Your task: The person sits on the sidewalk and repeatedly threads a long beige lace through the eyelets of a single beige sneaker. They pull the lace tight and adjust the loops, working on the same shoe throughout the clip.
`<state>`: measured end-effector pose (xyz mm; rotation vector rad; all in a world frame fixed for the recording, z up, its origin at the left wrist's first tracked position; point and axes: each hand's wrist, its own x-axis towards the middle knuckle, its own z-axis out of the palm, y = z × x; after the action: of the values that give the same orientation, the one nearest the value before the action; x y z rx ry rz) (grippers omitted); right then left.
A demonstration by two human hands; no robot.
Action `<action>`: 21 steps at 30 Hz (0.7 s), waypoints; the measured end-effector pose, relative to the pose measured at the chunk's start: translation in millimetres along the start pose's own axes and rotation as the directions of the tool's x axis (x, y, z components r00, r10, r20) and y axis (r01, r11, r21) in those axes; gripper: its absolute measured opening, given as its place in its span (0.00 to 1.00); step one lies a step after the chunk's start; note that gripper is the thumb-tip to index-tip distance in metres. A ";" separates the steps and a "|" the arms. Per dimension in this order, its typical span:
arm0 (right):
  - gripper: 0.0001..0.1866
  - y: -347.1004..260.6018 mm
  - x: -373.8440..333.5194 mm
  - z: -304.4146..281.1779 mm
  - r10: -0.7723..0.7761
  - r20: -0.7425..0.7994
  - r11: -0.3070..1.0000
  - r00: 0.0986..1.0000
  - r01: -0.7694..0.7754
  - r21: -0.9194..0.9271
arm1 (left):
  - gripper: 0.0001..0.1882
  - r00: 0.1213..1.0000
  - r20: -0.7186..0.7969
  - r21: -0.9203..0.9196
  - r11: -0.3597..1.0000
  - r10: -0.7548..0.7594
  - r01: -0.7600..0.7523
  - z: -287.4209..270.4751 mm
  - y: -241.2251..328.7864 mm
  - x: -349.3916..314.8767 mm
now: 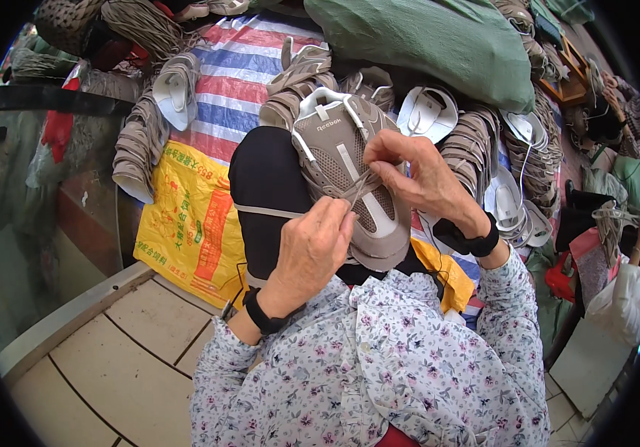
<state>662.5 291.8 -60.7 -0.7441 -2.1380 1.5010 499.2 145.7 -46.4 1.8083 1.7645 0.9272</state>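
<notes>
On a tiled floor (111,357) crowded with footwear, a person in a flowered shirt sits with a taupe mesh shoe (350,186) resting on a black-clad knee (268,186). At far left, stacks of unfinished shoe uppers (141,141) lean beside a yellow printed sack (186,216) and a red, white and blue striped tarp (238,67). The left hand (309,253), a black band at its wrist, has its fingers pressed together, pinching a flat beige lace (268,211) that runs taut out to the left. The lace crosses the middle of the shoe's upper. The right hand (420,175), also banded in black, pinches the lace's other run just above the shoe's eyelets. Behind lies a green sack (439,45); to the right, more stacked uppers (476,149) and white soles (510,205) spill toward the wall.
</notes>
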 end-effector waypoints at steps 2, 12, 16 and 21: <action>0.05 7.3 4.2 4.9 -0.023 -0.054 0.994 0.998 0.029 0.109 | 0.05 1.000 -0.011 0.000 1.000 -0.009 0.009 2.5 -0.1 -0.7; 0.05 14.7 21.2 5.4 0.237 -0.143 0.897 0.961 -0.159 0.413 | 0.03 0.973 -0.111 -0.170 0.968 -0.203 0.183 -8.8 -17.3 -0.6; 0.04 12.6 19.9 3.9 0.265 -0.160 0.874 0.951 -0.166 0.456 | 0.06 0.954 -0.087 -0.206 0.942 -0.288 0.266 -18.2 -25.9 -1.8; 0.03 27.0 10.1 -1.2 0.368 -0.117 0.798 0.922 -0.249 0.549 | 0.06 0.953 -0.110 -0.143 0.954 -0.282 0.265 -16.5 -32.3 -7.0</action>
<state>660.5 306.6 -85.4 -1.0245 -1.3774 1.9523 465.3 139.3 -59.6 1.4075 1.9278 1.0341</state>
